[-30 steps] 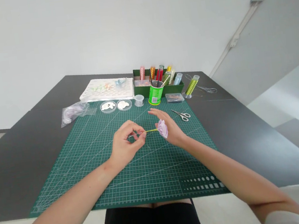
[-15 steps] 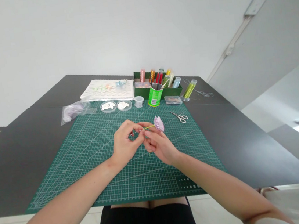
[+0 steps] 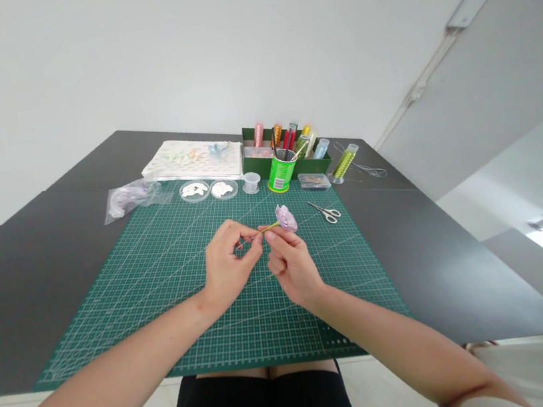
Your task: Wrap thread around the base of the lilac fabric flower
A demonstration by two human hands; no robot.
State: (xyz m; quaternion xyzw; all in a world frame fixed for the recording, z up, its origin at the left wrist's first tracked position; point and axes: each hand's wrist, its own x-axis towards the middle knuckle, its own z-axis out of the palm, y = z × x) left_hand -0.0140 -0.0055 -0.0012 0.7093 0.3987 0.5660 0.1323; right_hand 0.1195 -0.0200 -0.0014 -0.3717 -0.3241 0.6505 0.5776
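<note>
Above the green cutting mat (image 3: 159,266), a pale purple artificial flower (image 3: 285,219) with a thin yellow-green stem is held between both hands. My left hand (image 3: 231,255) pinches the lower stem between thumb and index finger; a thin end pokes out to the left behind its fingers. My right hand (image 3: 291,260) pinches the stem just below the bloom, its other fingers curled in. The bloom points up and to the right. Fingertips of the two hands are very near each other.
White-handled scissors (image 3: 327,212) lie right of the hands. Behind stand a green can (image 3: 281,172) of tools, a dark green box (image 3: 259,165) of coloured tubes, a small clear cup (image 3: 251,183) and two dishes (image 3: 194,191) of white pieces. A plastic bag (image 3: 129,200) lies left.
My right hand has changed its grip, its fingers now more curled and pinching the stem. The bloom has shifted slightly up and left. My left hand has kept its pinch.
</note>
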